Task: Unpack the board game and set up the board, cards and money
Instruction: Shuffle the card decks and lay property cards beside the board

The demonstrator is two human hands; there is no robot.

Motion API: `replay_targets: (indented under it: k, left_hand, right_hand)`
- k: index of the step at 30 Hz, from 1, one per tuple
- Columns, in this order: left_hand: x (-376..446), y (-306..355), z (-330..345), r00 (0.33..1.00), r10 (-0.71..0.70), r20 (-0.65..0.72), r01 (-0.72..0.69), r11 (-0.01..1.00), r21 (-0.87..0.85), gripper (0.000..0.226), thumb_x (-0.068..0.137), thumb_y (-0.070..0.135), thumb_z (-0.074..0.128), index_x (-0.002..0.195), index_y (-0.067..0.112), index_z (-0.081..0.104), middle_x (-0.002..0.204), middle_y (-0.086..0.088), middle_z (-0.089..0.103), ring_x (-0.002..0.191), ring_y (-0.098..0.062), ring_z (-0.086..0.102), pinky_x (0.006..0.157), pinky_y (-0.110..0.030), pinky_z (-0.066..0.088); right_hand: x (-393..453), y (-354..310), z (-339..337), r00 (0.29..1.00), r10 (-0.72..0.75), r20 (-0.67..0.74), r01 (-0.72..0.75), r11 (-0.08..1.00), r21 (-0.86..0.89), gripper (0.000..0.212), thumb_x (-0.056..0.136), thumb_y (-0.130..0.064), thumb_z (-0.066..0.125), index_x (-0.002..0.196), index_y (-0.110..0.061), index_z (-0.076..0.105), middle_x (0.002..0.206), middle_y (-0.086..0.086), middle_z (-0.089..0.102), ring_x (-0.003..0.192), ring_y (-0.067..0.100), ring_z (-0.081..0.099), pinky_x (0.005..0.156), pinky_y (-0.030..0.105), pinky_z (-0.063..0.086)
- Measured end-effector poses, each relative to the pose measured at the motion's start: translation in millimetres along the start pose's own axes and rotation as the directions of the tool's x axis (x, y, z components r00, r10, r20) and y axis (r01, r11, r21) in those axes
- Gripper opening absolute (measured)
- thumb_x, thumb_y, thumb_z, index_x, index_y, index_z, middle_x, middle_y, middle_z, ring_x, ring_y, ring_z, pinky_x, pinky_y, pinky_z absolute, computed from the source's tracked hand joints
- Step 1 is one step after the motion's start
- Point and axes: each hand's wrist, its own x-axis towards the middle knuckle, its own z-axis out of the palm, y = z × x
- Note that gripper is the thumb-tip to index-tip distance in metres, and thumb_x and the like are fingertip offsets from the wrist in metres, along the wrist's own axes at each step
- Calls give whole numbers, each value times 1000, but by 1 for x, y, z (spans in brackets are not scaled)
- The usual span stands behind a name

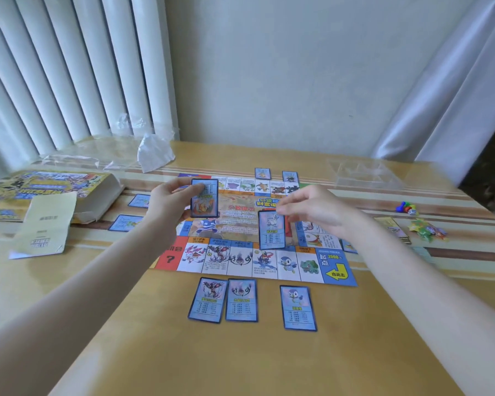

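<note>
The paper game board [240,261] lies unfolded in the middle of the table. My left hand [169,207] holds a small stack of blue cards [205,198] upright above the board's left part. My right hand [312,210] pinches the top edge of a single blue card [271,231], which hangs above the board's lower middle. Three blue cards [242,300] lie in a row in front of the board's near edge. Two more cards [262,173] lie beyond its far edge, and two cards [126,222] lie to its left.
The yellow game box [40,187] and a folded paper sheet [46,224] lie at the left. Crumpled clear plastic wrap [155,152] sits at the back. A clear plastic tray [363,172] is at the back right. Coloured pawns [405,207], small tokens [426,231] and a paper stack [392,228] lie at the right.
</note>
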Motion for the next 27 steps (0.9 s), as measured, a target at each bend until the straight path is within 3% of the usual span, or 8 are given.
replay_targets:
  k: [3,5,8,11,13,16,21,27]
  left_hand:
    - [-3,0,-13,1000,11,2,-11,1000,15,8,87,15,64,92,12,58,89,-5,67,71,-14,64,49,-15,47]
    - [-3,2,-20,1000,22,16,-23,999,37,9,87,14,64,92,10,58,90,-7,68,74,-16,66,52,-17,50]
    - [-4,5,-29,998,52,30,-53,998,33,6,87,12,63,84,12,57,82,-4,67,61,-7,66,43,-14,45]
    - [-3,10,-38,996,92,19,-92,995,34,10,87,10,62,80,14,57,69,3,67,53,-3,64,42,-13,44]
    - [-1,10,-46,992,127,24,-129,988,90,11,88,8,61,78,14,59,55,9,65,54,-5,62,53,-17,49]
    - [1,7,-62,991,135,18,-136,980,147,12,87,8,63,77,15,63,55,9,65,63,-16,60,73,-32,50]
    - [2,6,-77,993,116,24,-119,984,136,8,87,9,62,81,13,63,56,10,66,52,-4,63,54,-15,52]
    - [2,5,-80,997,73,30,-77,988,138,5,85,16,66,81,18,65,69,8,70,66,-8,65,57,-21,48]
  right_hand:
    - [1,-11,12,1000,-22,14,22,999,-36,10,78,-10,73,86,-6,69,93,3,68,93,14,58,96,35,44]
    - [2,-19,23,999,-26,43,28,998,-52,8,78,-10,73,85,-7,70,88,0,66,87,11,57,88,28,46]
    - [3,-29,38,996,-35,85,39,998,-53,9,78,-8,72,86,-3,69,91,-1,66,84,9,58,71,17,46]
    - [8,-35,51,993,-59,104,64,997,-52,6,78,-7,72,83,-4,69,96,1,67,89,10,59,77,22,48]
    - [11,-38,60,990,-68,121,73,996,-41,4,78,-8,72,80,-7,69,97,3,68,94,13,59,82,27,49]
    - [17,-42,74,991,-65,119,67,998,-17,5,79,-6,72,77,-8,67,83,2,66,79,12,58,69,26,48]
    - [24,-45,92,997,-41,71,32,992,125,5,81,1,68,84,-1,64,70,6,63,56,10,58,51,17,47]
    - [25,-48,98,991,-39,125,18,986,167,5,79,6,67,83,3,64,65,9,65,53,13,63,54,20,54]
